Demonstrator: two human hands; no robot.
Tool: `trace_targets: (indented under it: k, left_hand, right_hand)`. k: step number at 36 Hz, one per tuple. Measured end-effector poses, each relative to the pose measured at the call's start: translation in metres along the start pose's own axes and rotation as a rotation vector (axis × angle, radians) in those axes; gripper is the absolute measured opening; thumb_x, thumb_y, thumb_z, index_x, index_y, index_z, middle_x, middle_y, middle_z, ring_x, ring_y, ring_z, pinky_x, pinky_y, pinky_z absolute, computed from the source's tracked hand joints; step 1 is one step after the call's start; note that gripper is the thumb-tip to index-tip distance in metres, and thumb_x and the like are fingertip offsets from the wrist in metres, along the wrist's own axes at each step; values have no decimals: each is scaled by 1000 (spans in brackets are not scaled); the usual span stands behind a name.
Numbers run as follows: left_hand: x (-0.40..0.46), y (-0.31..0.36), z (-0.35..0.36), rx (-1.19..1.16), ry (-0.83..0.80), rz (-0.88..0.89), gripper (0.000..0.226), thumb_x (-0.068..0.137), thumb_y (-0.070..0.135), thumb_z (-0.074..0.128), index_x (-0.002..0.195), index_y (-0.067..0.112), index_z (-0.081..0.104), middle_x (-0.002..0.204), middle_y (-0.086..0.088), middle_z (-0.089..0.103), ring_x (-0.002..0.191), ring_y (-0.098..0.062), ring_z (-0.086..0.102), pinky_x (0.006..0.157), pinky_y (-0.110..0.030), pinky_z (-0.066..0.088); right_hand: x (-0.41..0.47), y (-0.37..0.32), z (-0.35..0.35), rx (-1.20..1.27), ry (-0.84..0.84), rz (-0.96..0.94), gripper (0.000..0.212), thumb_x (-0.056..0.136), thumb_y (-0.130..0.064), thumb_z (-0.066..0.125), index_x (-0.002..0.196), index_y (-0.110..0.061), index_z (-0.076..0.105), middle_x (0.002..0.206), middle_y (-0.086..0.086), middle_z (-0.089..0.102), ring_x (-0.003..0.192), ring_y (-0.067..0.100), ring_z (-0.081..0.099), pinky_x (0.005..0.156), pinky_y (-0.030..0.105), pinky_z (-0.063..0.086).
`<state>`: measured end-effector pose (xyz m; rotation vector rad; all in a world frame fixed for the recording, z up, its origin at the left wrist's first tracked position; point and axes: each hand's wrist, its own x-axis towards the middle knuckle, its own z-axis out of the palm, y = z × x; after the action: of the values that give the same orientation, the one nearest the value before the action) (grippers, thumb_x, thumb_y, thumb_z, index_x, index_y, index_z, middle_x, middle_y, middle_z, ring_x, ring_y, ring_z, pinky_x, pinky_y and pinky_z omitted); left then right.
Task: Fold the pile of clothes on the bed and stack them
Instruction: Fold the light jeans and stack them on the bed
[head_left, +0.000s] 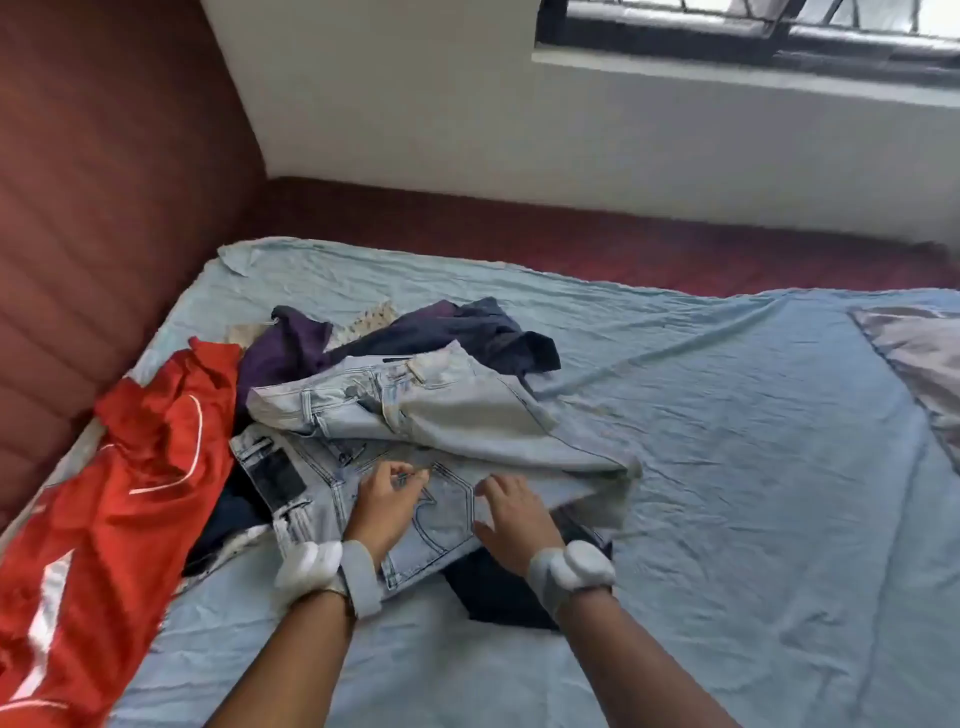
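Observation:
A pile of clothes lies on the pale blue bed sheet (727, 467). On top is a pair of light blue jeans (457, 410), loosely doubled over. My left hand (384, 501) rests on the lower layer beside a back pocket, its fingers curled and pinching the denim. My right hand (511, 514) lies on the jeans just right of that pocket with fingers spread. A red garment with white stripes (119, 499) sprawls at the left. A purple garment (285, 345) and a dark navy one (483, 327) sit behind the jeans. Another dark piece (493, 592) shows under the jeans.
A brown padded headboard (104, 182) runs along the left. A white wall and a window (753, 26) stand behind the bed, with a dark red strip of mattress edge (571, 234) below them. A grey cloth (919, 364) lies at the right edge.

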<state>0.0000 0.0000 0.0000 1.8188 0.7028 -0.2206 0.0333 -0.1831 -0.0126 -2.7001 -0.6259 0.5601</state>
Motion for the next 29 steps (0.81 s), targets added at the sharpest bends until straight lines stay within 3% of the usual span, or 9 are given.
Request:
trace_targets:
  k: [7,11,15,18,20,22,24,26,29]
  left_hand:
    - [40,-34,27,19,24,-120,15,90,36,63,97,24,56,123,-12,53,114,-30,52,99,-44,45]
    - [40,-48,37,63,11,-136,31,88,35,68,110,17,56,131,-10,46,120,-28,48,102,-36,41]
    - [23,-54,34,233,27,-124,67,78,42,76,132,18,46,144,-10,37,132,-27,39,106,-30,31]
    - [3,-54,25,485,31,-114,105,71,54,78,152,28,17,159,-4,10,145,-26,18,113,-46,23]
    - [-6,-49,21,565,59,-72,106,75,40,78,152,39,6,161,5,0,147,-26,10,113,-59,18]
    - [-14,-39,12,530,156,28,96,78,14,73,147,47,15,161,8,13,147,-23,14,114,-61,16]
    - [-31,-20,-1,439,266,136,78,79,1,63,139,45,41,147,10,44,139,-20,37,111,-51,28]
    - [-48,4,-12,307,325,191,61,81,-2,54,122,42,60,124,7,65,116,-22,58,90,-34,45]
    - [-70,36,-25,308,388,247,46,85,6,56,112,43,68,111,5,71,103,-24,63,75,-28,46]
  right_hand:
    - [50,24,40,-384,-252,-75,63,93,-13,49,149,-18,20,157,14,10,145,33,8,113,56,15]
    - [64,23,36,-358,-127,-79,38,93,-10,41,130,-19,46,137,10,44,132,30,35,107,48,23]
    - [62,13,23,-105,32,-30,26,92,-13,42,113,-23,53,116,1,64,112,27,54,97,38,30]
    - [41,-2,-6,117,164,-25,23,93,-15,47,113,-20,58,111,4,68,105,32,57,84,36,37]
    - [26,-13,-22,234,215,-10,24,94,-16,48,115,-19,59,112,4,67,105,32,57,79,37,39]
    - [11,-25,-36,335,291,-35,22,95,-17,47,112,-18,60,109,3,67,102,30,59,77,37,41]
    - [-8,-35,-50,403,357,-45,21,95,-16,45,110,-16,60,105,2,67,98,27,60,76,35,42]
    - [-24,-39,-61,433,381,-14,14,96,-16,47,104,-17,59,96,1,67,90,26,60,72,34,41]
    - [-46,-43,-77,438,329,8,6,91,-27,48,96,-27,50,87,-3,61,83,23,58,70,36,42]
